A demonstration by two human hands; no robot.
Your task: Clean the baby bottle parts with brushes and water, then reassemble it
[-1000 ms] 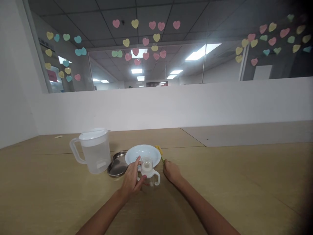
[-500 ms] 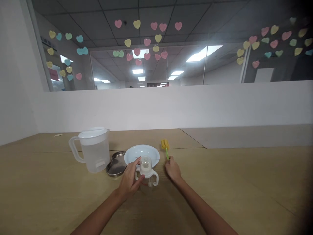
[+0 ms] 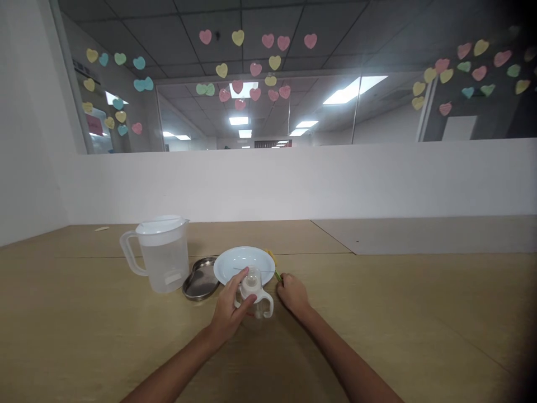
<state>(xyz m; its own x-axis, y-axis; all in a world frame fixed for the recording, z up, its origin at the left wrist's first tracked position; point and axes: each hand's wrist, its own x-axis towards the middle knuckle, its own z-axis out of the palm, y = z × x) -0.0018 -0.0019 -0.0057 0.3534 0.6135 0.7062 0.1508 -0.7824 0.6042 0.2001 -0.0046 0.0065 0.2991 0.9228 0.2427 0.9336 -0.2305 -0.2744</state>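
A clear baby bottle (image 3: pixel 252 291) with a white collar and two white side handles stands upright on the table in front of a white bowl (image 3: pixel 224 267). From its left side my left hand (image 3: pixel 229 309) grips it, with the thumb across the front near the collar and the fingers behind. My right hand (image 3: pixel 293 294), closed, holds a bottle brush by its green handle (image 3: pixel 278 276), just right of the bowl. The brush's yellow sponge head (image 3: pixel 272 256) lies at the bowl's right rim, partly hidden by it.
Left of the bowl lies a metal kidney dish (image 3: pixel 201 282). Farther left stands a translucent pitcher (image 3: pixel 165 263) with a lid and handle. Behind the wooden table (image 3: pixel 398 313) rises a white wall (image 3: pixel 251 184), topped by glass with heart-shaped notes.
My right hand has shifted slightly left and down. The brush has tilted left, bringing its yellow head to the bowl's rim. My left hand stays on the bottle.
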